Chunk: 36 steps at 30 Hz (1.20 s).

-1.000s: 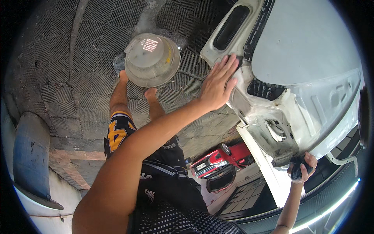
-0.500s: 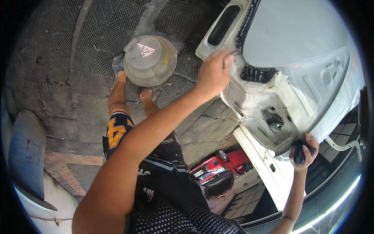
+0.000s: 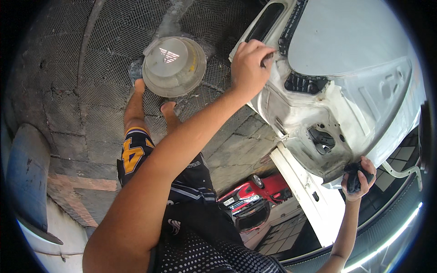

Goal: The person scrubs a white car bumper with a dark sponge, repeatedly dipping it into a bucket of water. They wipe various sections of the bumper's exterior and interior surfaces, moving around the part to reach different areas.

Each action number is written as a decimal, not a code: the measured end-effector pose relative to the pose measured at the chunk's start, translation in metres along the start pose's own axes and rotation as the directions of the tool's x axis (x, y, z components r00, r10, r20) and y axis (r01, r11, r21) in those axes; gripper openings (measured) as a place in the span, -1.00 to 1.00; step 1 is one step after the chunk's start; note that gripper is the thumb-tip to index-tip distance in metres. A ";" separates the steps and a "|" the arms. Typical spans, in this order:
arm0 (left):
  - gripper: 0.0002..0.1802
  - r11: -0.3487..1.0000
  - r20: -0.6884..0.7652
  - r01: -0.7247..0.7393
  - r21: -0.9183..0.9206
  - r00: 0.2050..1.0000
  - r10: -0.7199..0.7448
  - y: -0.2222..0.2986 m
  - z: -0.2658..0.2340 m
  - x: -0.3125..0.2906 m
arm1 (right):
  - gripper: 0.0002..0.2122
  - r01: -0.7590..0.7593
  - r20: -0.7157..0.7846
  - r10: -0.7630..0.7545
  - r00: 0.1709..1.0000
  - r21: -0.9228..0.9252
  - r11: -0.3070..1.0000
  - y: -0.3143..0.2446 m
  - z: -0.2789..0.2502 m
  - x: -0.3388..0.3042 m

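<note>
A white car body panel [image 3: 350,54] with cut-outs and a dirty inner face fills the upper right. My left hand [image 3: 249,67] is stretched out and closed around the panel's near edge, beside a long dark slot [image 3: 266,20]. My right hand [image 3: 359,179] is closed on a dark cloth [image 3: 353,175] and presses it against the panel's lower corner, just below a round hole [image 3: 322,139]. My bare legs and feet stand on the paved ground beneath.
A grey bucket [image 3: 173,66] stands on the patterned paving [image 3: 91,68] by my feet. A blue barrel [image 3: 25,173] is at the left edge. A red car [image 3: 255,195] is parked beyond, beside a white post [image 3: 309,195].
My left hand went from lying flat on the panel to gripping its edge. The panel now sits higher and more to the right in view. My right hand kept the cloth at the lower corner.
</note>
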<state>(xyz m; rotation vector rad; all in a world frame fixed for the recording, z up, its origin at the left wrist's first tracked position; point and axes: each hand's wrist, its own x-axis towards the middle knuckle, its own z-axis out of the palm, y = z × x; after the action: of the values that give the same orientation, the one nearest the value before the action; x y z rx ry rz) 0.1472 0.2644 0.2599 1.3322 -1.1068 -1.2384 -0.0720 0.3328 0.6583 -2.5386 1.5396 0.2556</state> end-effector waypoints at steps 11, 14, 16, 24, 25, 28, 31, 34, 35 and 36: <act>-0.65 0.998 0.077 -0.069 0.007 0.995 0.069 0.020 0.019 -0.011 | -0.44 -0.005 -0.011 0.005 1.000 -0.005 1.000 0.002 -0.001 -0.005; -0.76 0.985 0.019 0.171 -0.034 0.985 -0.171 0.011 0.006 -0.013 | -0.43 -0.006 -0.003 0.006 1.000 -0.011 1.000 0.004 -0.002 -0.009; -0.79 0.984 -0.062 0.142 0.108 0.989 -0.136 0.013 0.011 -0.010 | -0.42 -0.009 -0.009 0.009 1.000 -0.012 1.000 0.005 0.000 -0.009; -0.60 1.000 0.049 0.008 0.007 0.999 -0.008 0.031 0.021 -0.014 | -0.42 -0.011 -0.002 0.011 1.000 0.018 1.000 0.004 -0.002 -0.006; -0.58 1.000 0.046 0.005 -0.016 0.999 -0.004 0.032 0.022 -0.011 | -0.42 -0.012 -0.011 0.012 1.000 0.026 1.000 0.004 -0.001 -0.006; -0.57 0.994 0.100 -0.076 0.079 0.993 0.068 0.015 0.011 -0.015 | -0.43 -0.023 0.009 0.023 1.000 0.024 0.999 0.003 -0.003 -0.008; -0.58 1.000 0.062 -0.007 0.005 0.998 0.007 0.032 0.022 -0.012 | -0.43 -0.010 -0.013 0.010 1.000 0.016 1.000 0.001 0.002 -0.003; -0.62 0.999 0.055 -0.031 0.022 0.998 0.030 0.016 0.016 -0.014 | -0.44 -0.009 -0.002 0.009 1.000 -0.003 1.000 0.002 0.000 -0.006; -0.63 0.998 0.061 -0.047 0.049 0.997 0.044 0.012 0.012 -0.015 | -0.44 -0.006 -0.001 0.006 1.000 0.000 1.000 0.003 -0.001 -0.007; -0.61 0.998 0.049 -0.042 0.043 0.998 0.040 0.013 0.015 -0.013 | -0.44 -0.003 -0.001 0.003 1.000 0.004 1.000 0.003 -0.001 -0.007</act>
<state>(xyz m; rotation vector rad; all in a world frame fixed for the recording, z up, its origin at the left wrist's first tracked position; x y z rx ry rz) 0.1311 0.2745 0.2743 1.3125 -1.1954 -1.2282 -0.0781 0.3369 0.6606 -2.5343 1.5428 0.2519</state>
